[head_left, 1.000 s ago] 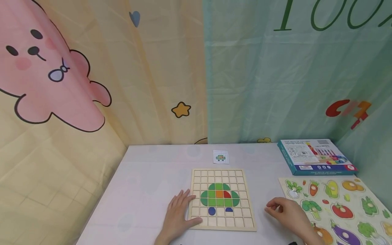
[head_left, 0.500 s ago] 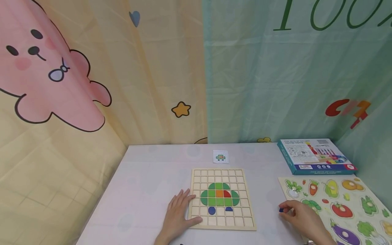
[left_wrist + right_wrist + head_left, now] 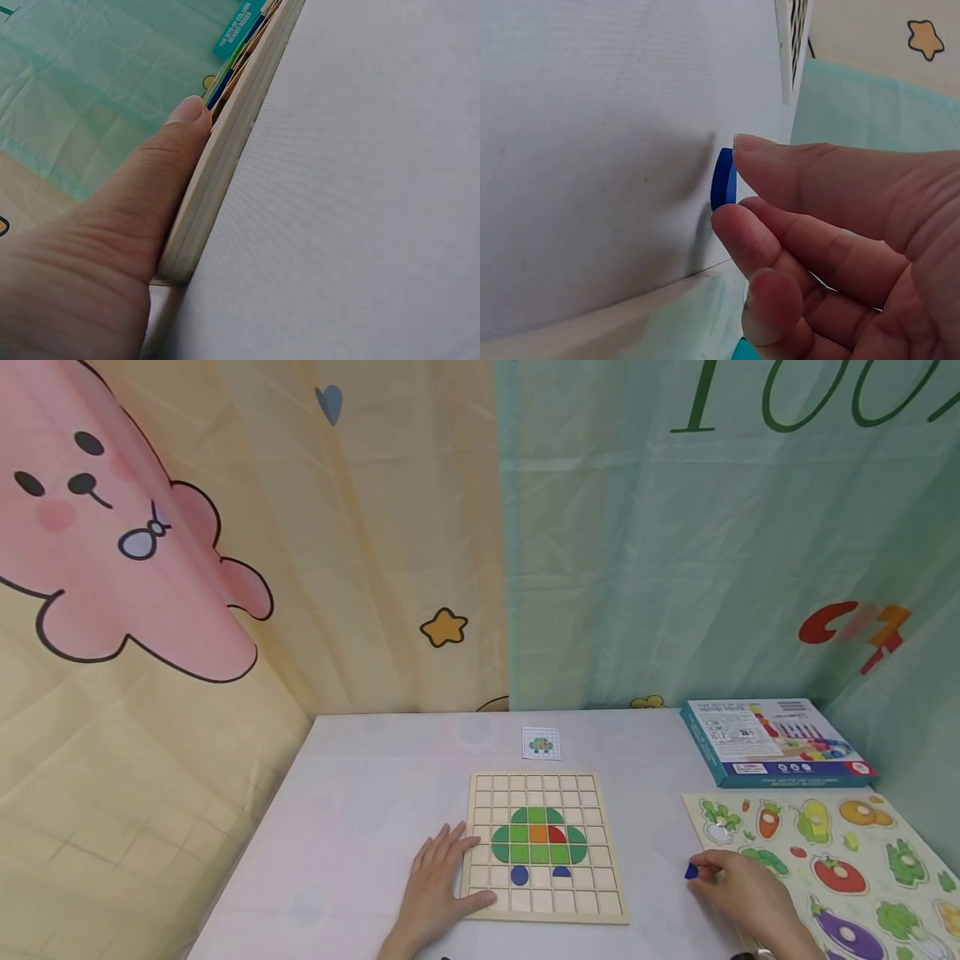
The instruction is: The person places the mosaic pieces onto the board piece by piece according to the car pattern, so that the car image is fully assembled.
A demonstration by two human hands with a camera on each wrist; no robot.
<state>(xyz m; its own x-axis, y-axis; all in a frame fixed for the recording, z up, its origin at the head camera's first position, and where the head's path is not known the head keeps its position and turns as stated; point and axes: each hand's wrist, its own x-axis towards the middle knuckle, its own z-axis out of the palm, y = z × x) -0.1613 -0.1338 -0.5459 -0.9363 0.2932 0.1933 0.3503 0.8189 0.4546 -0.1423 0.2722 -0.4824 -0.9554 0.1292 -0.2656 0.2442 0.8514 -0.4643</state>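
Note:
In the head view my right hand [image 3: 742,893] pinches a small blue puzzle piece [image 3: 691,871] above the white table, beside the vegetable board. The right wrist view shows this blue piece [image 3: 724,178] between thumb and fingertip, its curved edge facing out. My left hand [image 3: 435,889] lies spread at the left side of a wooden grid board [image 3: 547,906], its thumb over the frame. Up close, the left thumb [image 3: 150,176] lies along the board's edge [image 3: 225,142]. Green, orange and red pieces fill the grid's middle. Below them sit a blue circle [image 3: 519,876] and a blue half circle [image 3: 561,872].
Behind the grid board lies a small picture card [image 3: 541,744] with a similar coloured pattern. A vegetable puzzle board [image 3: 810,835] covers the right side, partly under my right forearm. A blue and white box [image 3: 780,743] stands at the back right. Curtains hang behind the table.
My right hand has shifted right, toward the vegetable board, and the blue piece now shows at its fingertips. The left hand and grid board have stayed in place.

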